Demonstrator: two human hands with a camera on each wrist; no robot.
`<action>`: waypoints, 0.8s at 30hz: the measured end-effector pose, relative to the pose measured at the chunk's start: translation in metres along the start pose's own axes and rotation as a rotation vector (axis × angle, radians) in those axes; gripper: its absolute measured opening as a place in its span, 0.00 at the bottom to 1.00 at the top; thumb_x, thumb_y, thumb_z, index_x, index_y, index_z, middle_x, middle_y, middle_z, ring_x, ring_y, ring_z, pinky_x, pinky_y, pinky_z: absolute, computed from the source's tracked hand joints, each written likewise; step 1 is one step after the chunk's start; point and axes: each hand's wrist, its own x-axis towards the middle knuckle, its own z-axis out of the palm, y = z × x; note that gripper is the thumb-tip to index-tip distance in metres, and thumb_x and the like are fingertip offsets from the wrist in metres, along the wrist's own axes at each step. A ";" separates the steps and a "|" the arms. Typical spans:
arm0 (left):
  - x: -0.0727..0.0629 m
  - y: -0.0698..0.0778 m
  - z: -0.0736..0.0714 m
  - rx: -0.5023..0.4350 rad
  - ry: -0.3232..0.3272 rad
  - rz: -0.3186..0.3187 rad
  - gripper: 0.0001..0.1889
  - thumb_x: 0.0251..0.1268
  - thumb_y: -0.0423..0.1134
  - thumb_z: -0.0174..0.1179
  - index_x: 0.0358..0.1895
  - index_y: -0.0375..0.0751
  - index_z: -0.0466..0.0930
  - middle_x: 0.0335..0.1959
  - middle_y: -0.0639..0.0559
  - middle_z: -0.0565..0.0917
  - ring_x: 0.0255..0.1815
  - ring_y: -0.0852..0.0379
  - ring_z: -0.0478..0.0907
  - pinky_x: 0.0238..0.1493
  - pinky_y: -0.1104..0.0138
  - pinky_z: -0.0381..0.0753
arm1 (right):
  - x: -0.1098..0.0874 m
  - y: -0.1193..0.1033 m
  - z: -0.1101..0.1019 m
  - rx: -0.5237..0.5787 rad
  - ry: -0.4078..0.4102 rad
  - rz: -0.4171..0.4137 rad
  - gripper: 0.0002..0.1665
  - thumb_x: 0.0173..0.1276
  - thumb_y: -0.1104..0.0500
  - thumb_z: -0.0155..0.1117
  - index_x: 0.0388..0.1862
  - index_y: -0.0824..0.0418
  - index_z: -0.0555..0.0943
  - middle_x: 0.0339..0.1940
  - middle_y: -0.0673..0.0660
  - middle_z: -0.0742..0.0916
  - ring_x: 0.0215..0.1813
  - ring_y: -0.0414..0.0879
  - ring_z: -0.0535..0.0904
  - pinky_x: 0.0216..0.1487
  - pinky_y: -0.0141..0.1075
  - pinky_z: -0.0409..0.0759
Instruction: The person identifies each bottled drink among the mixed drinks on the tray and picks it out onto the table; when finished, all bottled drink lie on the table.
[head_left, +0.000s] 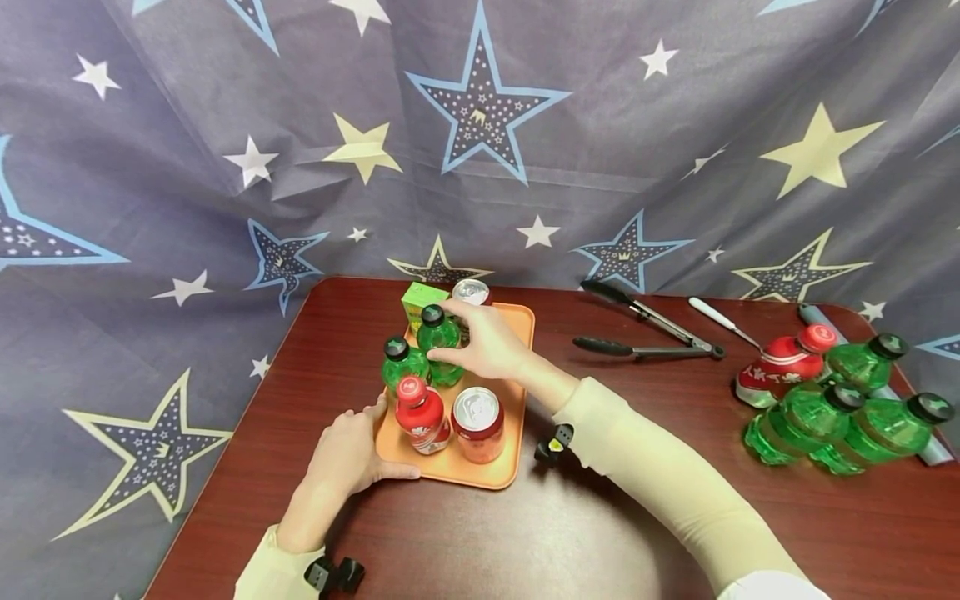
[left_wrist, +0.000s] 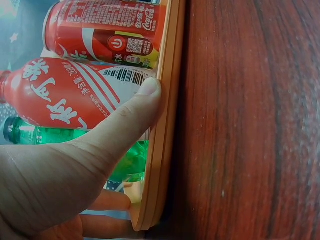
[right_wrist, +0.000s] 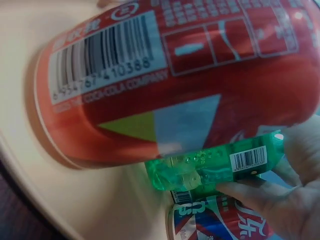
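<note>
The near part of the dark red-brown, wood-grained table [head_left: 585,533] takes a pale sheen of light. At its left, the left hand [head_left: 348,450], in a cream sleeve [head_left: 277,571], grips the near left corner of a shallow orange tray [head_left: 513,421], thumb on the near rim and fingers along the left side. At the tray's near end stand a red-labelled bottle with a red cap [head_left: 422,421] and, just beside it, a red drink can with a silver top [head_left: 478,429].

Behind them is a green plastic bottle with a black cap [head_left: 402,367]. The right hand [head_left: 487,342] pinches a second black-capped green bottle [head_left: 441,335] between thumb and fingers, over the tray's middle; whether it touches the tray is unclear.

Well to the right, three green bottles [head_left: 806,421] cluster with another red-capped bottle [head_left: 783,365], a long grey rod [head_left: 819,322] behind them.

A bright green box [head_left: 422,302] and another silver-topped can [head_left: 471,292] are at the tray's far end. Black-tipped metal tongs [head_left: 671,329] lie spread right of it, near a white-handled utensil [head_left: 712,314]. Beyond the table's far edge hangs a creased grey-blue cloth [head_left: 585,125] printed with blue, white and yellow stars.
</note>
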 end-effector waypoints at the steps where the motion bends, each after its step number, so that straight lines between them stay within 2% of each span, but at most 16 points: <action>1: 0.000 0.000 0.000 -0.001 -0.001 -0.001 0.68 0.33 0.72 0.84 0.76 0.28 0.70 0.61 0.25 0.84 0.55 0.27 0.84 0.55 0.39 0.85 | 0.000 0.000 0.000 0.000 0.002 0.008 0.37 0.63 0.49 0.83 0.67 0.60 0.81 0.56 0.55 0.91 0.58 0.47 0.88 0.63 0.42 0.85; 7: 0.000 0.000 0.000 -0.002 0.005 0.006 0.68 0.33 0.72 0.84 0.76 0.28 0.70 0.61 0.25 0.84 0.55 0.27 0.84 0.54 0.39 0.85 | -0.003 -0.002 -0.011 -0.014 0.045 0.030 0.41 0.61 0.48 0.84 0.69 0.63 0.81 0.57 0.57 0.92 0.56 0.48 0.91 0.59 0.43 0.87; 12: -0.001 -0.001 0.000 0.001 0.019 0.008 0.68 0.32 0.71 0.84 0.76 0.28 0.71 0.60 0.25 0.85 0.56 0.27 0.84 0.53 0.38 0.85 | -0.005 -0.008 -0.034 0.002 0.117 0.009 0.39 0.59 0.49 0.86 0.66 0.62 0.82 0.54 0.57 0.92 0.44 0.48 0.92 0.49 0.42 0.90; 15: -0.001 -0.001 0.001 0.001 0.027 0.016 0.68 0.32 0.70 0.85 0.76 0.28 0.71 0.59 0.25 0.85 0.55 0.27 0.84 0.53 0.39 0.85 | -0.008 -0.012 -0.052 0.039 0.156 0.003 0.35 0.60 0.52 0.86 0.64 0.61 0.84 0.50 0.56 0.93 0.44 0.47 0.93 0.46 0.39 0.90; 19: 0.000 -0.002 0.002 -0.006 0.026 0.014 0.67 0.33 0.70 0.85 0.76 0.28 0.71 0.59 0.25 0.85 0.55 0.27 0.84 0.53 0.38 0.85 | -0.017 -0.019 -0.080 0.063 0.207 0.003 0.32 0.58 0.56 0.86 0.61 0.61 0.85 0.50 0.57 0.94 0.52 0.49 0.93 0.51 0.42 0.90; 24: 0.001 -0.003 0.002 -0.019 0.015 -0.004 0.66 0.33 0.69 0.85 0.76 0.29 0.72 0.60 0.26 0.85 0.57 0.26 0.83 0.56 0.38 0.84 | -0.030 -0.026 -0.113 -0.007 0.262 0.030 0.34 0.58 0.55 0.87 0.62 0.58 0.85 0.49 0.57 0.94 0.51 0.50 0.94 0.53 0.47 0.89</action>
